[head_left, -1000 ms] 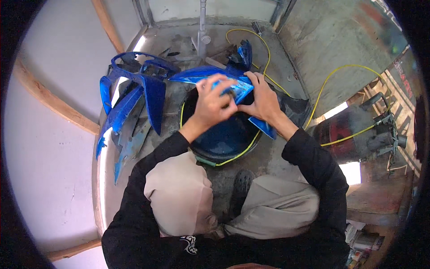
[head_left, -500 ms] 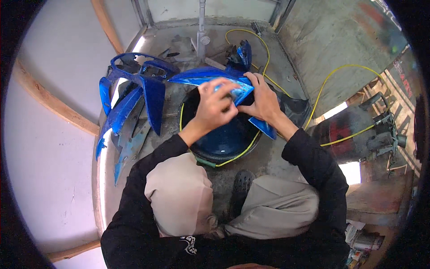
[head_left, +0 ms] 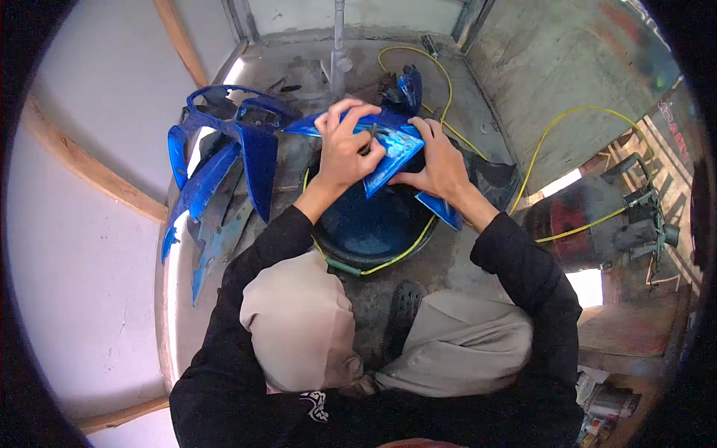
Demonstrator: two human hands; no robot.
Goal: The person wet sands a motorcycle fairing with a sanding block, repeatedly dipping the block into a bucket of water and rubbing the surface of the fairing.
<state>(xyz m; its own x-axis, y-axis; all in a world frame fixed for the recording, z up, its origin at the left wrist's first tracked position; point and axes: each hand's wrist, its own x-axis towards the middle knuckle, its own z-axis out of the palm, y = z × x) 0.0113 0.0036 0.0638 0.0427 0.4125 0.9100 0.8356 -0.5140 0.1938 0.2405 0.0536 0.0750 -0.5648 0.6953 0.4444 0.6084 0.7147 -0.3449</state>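
Observation:
A glossy blue body panel [head_left: 394, 154] with a scuffed, whitish patch is held up over a round black tub [head_left: 373, 261]. My right hand [head_left: 442, 166] grips the panel's right end, thumb below and fingers over the top edge. Against its scuffed face, my left hand [head_left: 346, 149] is closed with bent fingers around a small dark piece [head_left: 373, 132], mostly hidden by the fingers; its kind is unclear. Another blue strip [head_left: 439, 210] shows below my right hand at the tub's edge.
Several blue body panels [head_left: 258, 168] lie on the floor at the left, beside a pale wall. A smaller blue and black part [head_left: 407, 89] sits beyond the tub. A yellow hose [head_left: 526, 175] runs to a dark tank [head_left: 571, 224] at the right. A grey post [head_left: 338, 45] stands at the back.
My left hand has shifted slightly left and up across the panel, uncovering more of the scuffed patch. My right hand keeps its grip in nearly the same place.

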